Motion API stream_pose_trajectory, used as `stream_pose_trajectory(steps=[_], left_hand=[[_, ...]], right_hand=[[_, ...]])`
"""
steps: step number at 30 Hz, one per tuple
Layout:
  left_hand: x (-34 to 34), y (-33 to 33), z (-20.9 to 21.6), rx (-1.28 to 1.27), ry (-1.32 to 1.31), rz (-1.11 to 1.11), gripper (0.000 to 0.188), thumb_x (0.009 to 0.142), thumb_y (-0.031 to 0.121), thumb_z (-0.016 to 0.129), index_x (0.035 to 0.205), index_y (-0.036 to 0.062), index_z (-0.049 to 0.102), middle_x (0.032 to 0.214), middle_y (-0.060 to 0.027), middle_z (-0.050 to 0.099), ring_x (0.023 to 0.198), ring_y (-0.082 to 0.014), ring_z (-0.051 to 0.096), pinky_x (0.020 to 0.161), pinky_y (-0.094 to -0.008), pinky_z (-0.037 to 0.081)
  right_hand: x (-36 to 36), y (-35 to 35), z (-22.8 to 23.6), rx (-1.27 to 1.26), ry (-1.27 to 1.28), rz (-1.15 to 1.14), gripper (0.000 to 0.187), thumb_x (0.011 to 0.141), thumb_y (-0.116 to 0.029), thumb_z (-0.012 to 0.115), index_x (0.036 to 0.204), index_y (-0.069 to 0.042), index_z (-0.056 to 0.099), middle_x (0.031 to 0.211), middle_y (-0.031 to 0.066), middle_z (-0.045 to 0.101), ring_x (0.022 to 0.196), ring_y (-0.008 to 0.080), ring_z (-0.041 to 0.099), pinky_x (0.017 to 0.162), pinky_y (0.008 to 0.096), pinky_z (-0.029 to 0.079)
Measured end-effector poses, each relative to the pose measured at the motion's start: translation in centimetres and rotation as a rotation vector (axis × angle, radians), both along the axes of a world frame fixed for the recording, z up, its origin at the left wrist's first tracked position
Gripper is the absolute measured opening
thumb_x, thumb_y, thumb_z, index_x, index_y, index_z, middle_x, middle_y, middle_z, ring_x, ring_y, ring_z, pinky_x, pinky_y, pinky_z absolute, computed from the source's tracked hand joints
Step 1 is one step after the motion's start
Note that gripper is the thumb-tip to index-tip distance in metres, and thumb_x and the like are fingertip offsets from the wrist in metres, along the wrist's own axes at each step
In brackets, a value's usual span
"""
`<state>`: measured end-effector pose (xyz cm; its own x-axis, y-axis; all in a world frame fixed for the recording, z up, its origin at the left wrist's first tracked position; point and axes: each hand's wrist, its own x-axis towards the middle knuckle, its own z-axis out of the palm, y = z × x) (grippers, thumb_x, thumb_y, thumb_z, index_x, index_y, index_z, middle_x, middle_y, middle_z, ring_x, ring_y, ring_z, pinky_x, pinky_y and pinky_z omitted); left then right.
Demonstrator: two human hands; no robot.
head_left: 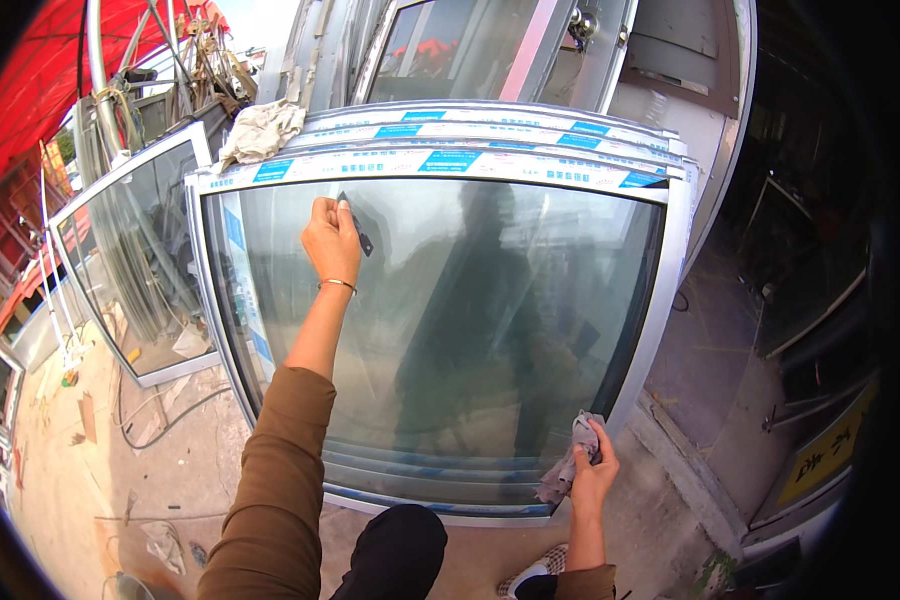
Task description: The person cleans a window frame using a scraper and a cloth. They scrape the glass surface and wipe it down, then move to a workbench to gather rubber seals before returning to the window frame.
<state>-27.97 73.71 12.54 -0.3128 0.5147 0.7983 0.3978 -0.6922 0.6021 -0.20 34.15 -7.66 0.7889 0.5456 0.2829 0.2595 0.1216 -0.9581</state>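
A framed glass window panel (450, 330) leans in front of me, its pale metal frame partly wrapped in blue-and-white protective film. My left hand (332, 245) is closed near the upper left of the pane, gripping a small dark flat tool (364, 241) whose exact kind I cannot make out. At the lower right corner of the pane, my right hand (592, 475) is wrapped around a crumpled grey cloth (568, 468), held against or just over the frame edge.
More film-wrapped frames (490, 118) are stacked behind the panel, with a pale rag (265, 130) draped over their left corner. Another framed pane (140, 250) leans at left, near a cable (170, 425) on the ground. A concrete ledge (690, 470) runs along the right.
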Motion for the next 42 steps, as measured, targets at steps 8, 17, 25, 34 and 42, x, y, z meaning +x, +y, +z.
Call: stream_pose_trajectory(steps=[8,17,25,34,42], left_hand=[[-0.8,0.6,1.2,-0.047,-0.014,-0.020,0.019,0.100,0.010,0.069,0.087,0.0023,0.058,0.059,-0.0094,0.055,0.054,-0.0263,0.054,0.056,-0.0406,0.043],[6.9,-2.8,-1.0,0.088,0.218,-0.115,0.018,0.102,0.008,0.068,0.089,0.0037,0.056,0.060,-0.0112,0.053,0.054,-0.0304,0.051,0.056,-0.0397,0.044],[13.1,-7.2,-1.9,0.324,0.662,-0.324,0.017,0.102,0.010,0.067,0.093,0.0042,0.053,0.078,-0.0159,0.065,0.068,-0.0389,0.065,0.057,-0.0494,0.047],[16.7,-9.0,-0.5,0.344,0.706,-0.265,0.018,0.102,0.008,0.066,0.090,0.0046,0.053,0.071,-0.0147,0.061,0.063,-0.0392,0.062,0.057,-0.0469,0.048],[18.1,-9.3,-0.9,0.391,0.833,-0.353,0.018,0.103,0.008,0.067,0.090,0.0029,0.056,0.071,-0.0156,0.061,0.059,-0.0370,0.058,0.056,-0.0422,0.047]], right_hand=[[-0.3,0.2,0.3,-0.028,0.013,0.057,0.047,0.086,0.015,0.065,0.131,0.001,0.072,0.135,0.0145,0.070,0.126,0.0258,0.066,0.112,0.0360,0.047],[-0.8,0.3,0.7,-0.018,0.081,0.067,0.049,0.088,0.014,0.066,0.134,-0.002,0.071,0.136,0.0130,0.067,0.127,0.0239,0.064,0.112,0.0333,0.046],[-1.0,0.1,1.8,0.013,0.062,0.062,0.049,0.087,0.014,0.065,0.134,0.000,0.071,0.137,0.0136,0.067,0.131,0.0253,0.062,0.114,0.0345,0.044],[-0.9,-0.3,2.2,0.071,0.094,0.035,0.047,0.088,0.013,0.063,0.132,-0.002,0.072,0.135,0.0104,0.069,0.126,0.0204,0.065,0.109,0.0312,0.047],[-0.9,-0.5,2.7,0.081,0.117,0.002,0.046,0.086,0.011,0.066,0.130,-0.003,0.072,0.134,0.0147,0.067,0.127,0.0291,0.064,0.111,0.0352,0.046]])
